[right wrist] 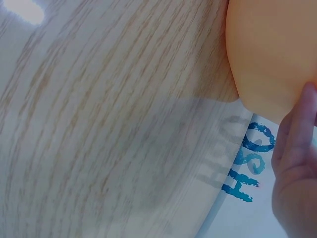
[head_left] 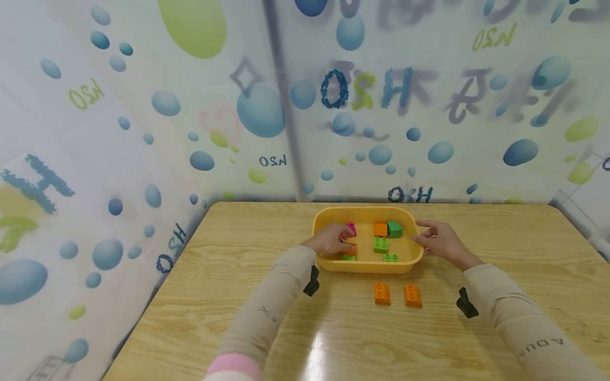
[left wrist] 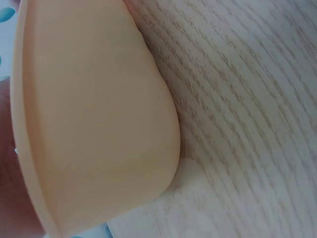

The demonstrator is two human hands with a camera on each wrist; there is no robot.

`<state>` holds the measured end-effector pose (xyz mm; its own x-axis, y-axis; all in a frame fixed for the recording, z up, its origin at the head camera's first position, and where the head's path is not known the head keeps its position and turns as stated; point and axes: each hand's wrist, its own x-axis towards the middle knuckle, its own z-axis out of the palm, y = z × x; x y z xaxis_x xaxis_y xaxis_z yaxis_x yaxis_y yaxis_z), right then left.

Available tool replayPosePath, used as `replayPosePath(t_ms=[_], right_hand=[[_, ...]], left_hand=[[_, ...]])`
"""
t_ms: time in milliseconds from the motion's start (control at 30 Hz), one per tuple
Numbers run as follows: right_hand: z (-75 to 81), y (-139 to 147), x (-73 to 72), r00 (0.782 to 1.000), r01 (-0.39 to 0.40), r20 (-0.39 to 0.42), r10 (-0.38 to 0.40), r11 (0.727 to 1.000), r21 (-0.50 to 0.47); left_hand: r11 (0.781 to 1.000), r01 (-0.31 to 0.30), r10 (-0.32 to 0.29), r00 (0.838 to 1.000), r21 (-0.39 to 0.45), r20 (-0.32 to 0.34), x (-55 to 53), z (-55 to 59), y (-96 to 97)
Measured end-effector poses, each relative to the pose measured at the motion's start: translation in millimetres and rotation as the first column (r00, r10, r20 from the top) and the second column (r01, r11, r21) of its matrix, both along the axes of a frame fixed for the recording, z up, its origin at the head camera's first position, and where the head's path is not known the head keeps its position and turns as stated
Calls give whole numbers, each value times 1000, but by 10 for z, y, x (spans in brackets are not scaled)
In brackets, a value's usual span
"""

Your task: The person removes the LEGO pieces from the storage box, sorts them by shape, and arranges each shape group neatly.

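Observation:
A yellow plastic basket (head_left: 364, 267) stands on the table with several toy building bricks inside. My left hand (head_left: 329, 239) reaches over its left rim, thumb and forefinger apart above an orange brick (head_left: 353, 251) and close to a magenta brick (head_left: 351, 228). The fingers' far side is hidden from the head view. My right hand (head_left: 440, 241) holds the basket's right rim, thumb over the edge and fingers against the outer wall. In the right wrist view, those fingers (right wrist: 301, 129) lie along the basket's side (right wrist: 267, 54).
Inside the basket, another orange brick (head_left: 379, 229) sits beside a green brick (head_left: 394, 229), with lime bricks (head_left: 380, 245) nearer the front. Two orange curved bricks (head_left: 382, 294) (head_left: 413, 296) lie on the wooden table (head_left: 267, 338) before the basket. A patterned curtain (head_left: 324, 143) hangs behind.

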<state>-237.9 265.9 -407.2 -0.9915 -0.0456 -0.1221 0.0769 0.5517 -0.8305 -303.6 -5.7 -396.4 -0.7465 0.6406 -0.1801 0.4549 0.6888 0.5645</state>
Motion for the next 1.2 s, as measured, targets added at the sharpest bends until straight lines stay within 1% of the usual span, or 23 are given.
replayPosePath(t_ms=[100, 167, 267, 400, 500, 600, 733, 900, 967, 1200], right_hand=[[2, -5, 3, 1000, 0, -2, 0, 1000, -5], [0, -3, 3, 1000, 2, -2, -2, 1000, -8], [-3, 0, 3, 1000, 1, -2, -1, 1000, -11], [-5, -2, -1, 1000, 3, 0, -3, 1000, -6], [-3, -4, -3, 1000, 4, 2, -4, 1000, 0], [3, -5, 2, 1000, 5, 4, -5, 1000, -2], [10, -8, 9, 1000, 3, 4, -3, 1000, -6], [10, -14, 10, 1000, 4, 10, -4, 1000, -12], [9, -16, 6, 1000, 6, 11, -6, 1000, -12], [15, -14, 3, 1000, 7, 13, -7, 1000, -6]], left_hand=[[1000, -26, 26, 1000, -3, 15, 24, 3, 21], [999, -35, 35, 999, -26, 11, 31, 3, 37], [996, -26, 25, 1000, -80, -19, 33, -5, 63], [990, -1, -9, 998, -144, -67, 32, -39, 95], [984, 12, -27, 996, -177, -83, 49, -32, 112], [978, 9, -28, 996, -207, -86, 67, -7, 130], [976, 1, -21, 996, -219, -88, 53, -31, 148], [974, 16, -40, 994, -227, -101, 42, -79, 150], [973, 20, -46, 993, -230, -109, 37, -84, 152], [971, 11, -41, 992, -239, -121, 41, -77, 167]])
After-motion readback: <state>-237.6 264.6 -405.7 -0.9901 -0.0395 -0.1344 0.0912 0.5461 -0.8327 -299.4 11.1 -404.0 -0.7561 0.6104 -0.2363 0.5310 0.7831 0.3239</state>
